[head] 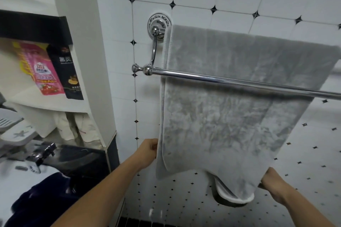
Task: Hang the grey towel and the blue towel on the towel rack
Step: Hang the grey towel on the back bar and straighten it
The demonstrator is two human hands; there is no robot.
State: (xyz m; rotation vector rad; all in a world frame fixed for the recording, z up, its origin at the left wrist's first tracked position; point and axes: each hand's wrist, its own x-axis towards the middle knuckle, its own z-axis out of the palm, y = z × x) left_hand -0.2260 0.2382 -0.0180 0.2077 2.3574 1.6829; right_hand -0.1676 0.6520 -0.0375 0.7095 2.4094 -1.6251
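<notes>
The grey towel (230, 112) hangs over the rear bar of the towel rack (239, 81), behind the chrome front bar, which crosses it unoccupied. I hold it at the bottom on both sides. My left hand (147, 153) is pinched closed on the lower left edge; my right hand (273, 182) is closed on the lower right corner, which is drawn outward and down.

Handling judgement: the towel is soft, thick pile with no stiffness, so it follows whatever the hands do and sags between them. It looks moderately light and not slippery in the fingers, but it can slide over smooth chrome if one side is pulled harder than the other. I therefore take hold at the hems or corners, one hand per side, and pull evenly to square the two hanging layers. A white-edged fold droops below the front layer near my right hand; I judge it to be the towel's rear layer.

The blue towel (42, 201) appears to be the dark bundle at lower left, lying on the white surface beside the black tap (42, 155). It is not yet hung.

Surroundings: a shelf unit at left carries detergent pouches (46, 72). The wall corner stands just beside the rack's bracket (156, 29), limiting room on the left. The front bar stands between me and the grey towel.
</notes>
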